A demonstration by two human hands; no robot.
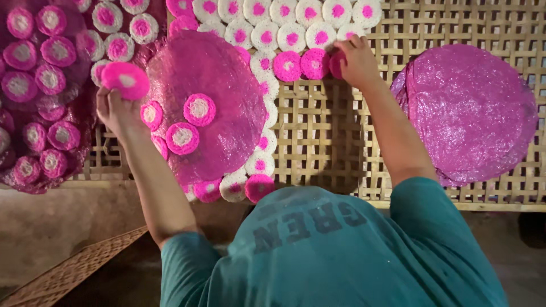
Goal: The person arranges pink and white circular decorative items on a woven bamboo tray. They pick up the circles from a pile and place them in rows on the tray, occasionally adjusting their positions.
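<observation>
A small pink disc (336,63) sits under the fingertips of the right hand (357,57), which is closed lightly on it and pressing it down near the far edge of the woven bamboo tray (318,131), at the end of a short row of all-pink discs (301,64). The left hand (116,111) is well apart from it, raised towards the tray's left side and clamped on a larger pink cake with a pale centre (125,79), held up off the surface. Judging by this, the step in hand is laying rounds side by side in rows. Setting another calls for placing it flat, touching its neighbour without overlapping, and keeping the line straight. Beyond the row, along the far edge, lie white discs with pink centres (293,37), packed edge to edge in two lines, with more curving down the middle of the tray. Beside them a large round pink sheet (227,85) lies flat and carries a few pink-rimmed rounds (199,109) on top. Towards the right edge a second pink sheet (472,108) lies bare. At the left edge a darker sheet (85,122) holds many pink-rimmed rounds. Below the near left corner, another woven tray (74,270) lies lower down. The person's teal shirt (318,250) fills the near side.
</observation>
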